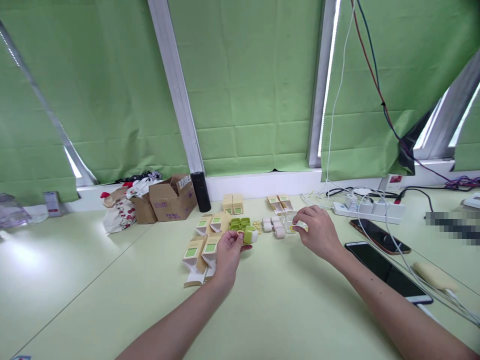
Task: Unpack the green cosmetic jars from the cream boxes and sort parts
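My left hand (229, 252) is closed around a small green-and-white case (250, 235), which looks like an earbud case in a green cover with a yellow loop at its side. Several green covers (240, 223) sit just behind it, with small yellow pieces (257, 226) beside them. Further right are several pale pink and white cases (278, 230). My right hand (315, 230) pinches at the clear plastic pieces (289, 226); a bit of yellow shows under its fingertips, but what it grips is too small to make out.
Open cardboard boxes with green windows (192, 252) stand left of my left hand. More small boxes (233, 204) and two opened ones (280, 204) are behind. Brown cartons (170, 202) and a black cylinder (201, 192) line the back. Phones (386, 270), cables and a power strip (369, 212) lie right.
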Tool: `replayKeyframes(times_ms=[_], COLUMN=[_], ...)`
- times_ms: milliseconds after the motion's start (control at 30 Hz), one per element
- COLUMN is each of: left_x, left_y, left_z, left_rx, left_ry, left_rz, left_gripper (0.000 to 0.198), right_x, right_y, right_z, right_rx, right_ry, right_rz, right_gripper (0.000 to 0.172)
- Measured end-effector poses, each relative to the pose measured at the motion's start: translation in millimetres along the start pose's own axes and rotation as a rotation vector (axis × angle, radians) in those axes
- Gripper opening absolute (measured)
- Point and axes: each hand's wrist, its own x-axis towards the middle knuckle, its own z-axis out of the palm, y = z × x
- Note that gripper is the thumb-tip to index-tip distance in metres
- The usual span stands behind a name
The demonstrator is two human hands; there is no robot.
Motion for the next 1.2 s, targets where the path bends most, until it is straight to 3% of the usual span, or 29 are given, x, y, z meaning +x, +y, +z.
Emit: replayKeyframes(times_ms=[167, 467, 1100, 1200], left_x=[-0.6, -0.3, -2.2, -2.6], left_y=[-0.8, -0.6, 0.8, 0.2], left_z=[0.1, -0.6, -0.1, -0.6], left_rx=[0.014, 0.013, -0.036, -0.062], left_ry=[-0.009, -0.018, -0.054, -0.059], left_rz=[-0.006, -0.011, -0.06, -0.069], left_gripper=[0.043, 0.041, 0.042, 0.041], right_x=[-0.7, -4.0, -11.4, -11.0], right_y=[5.8, 13.7, 25.4, 25.5], right_z=[3.8, 14.5, 27.0, 26.8], right_rx=[-0.09, -0.139, -0.159, -0.178], right_ry=[-0.161, -0.293, -0.217, -0.22], right_rz=[0.047, 0.084, 0.048, 0.045], right_gripper=[0.014, 0.012, 0.019, 0.028])
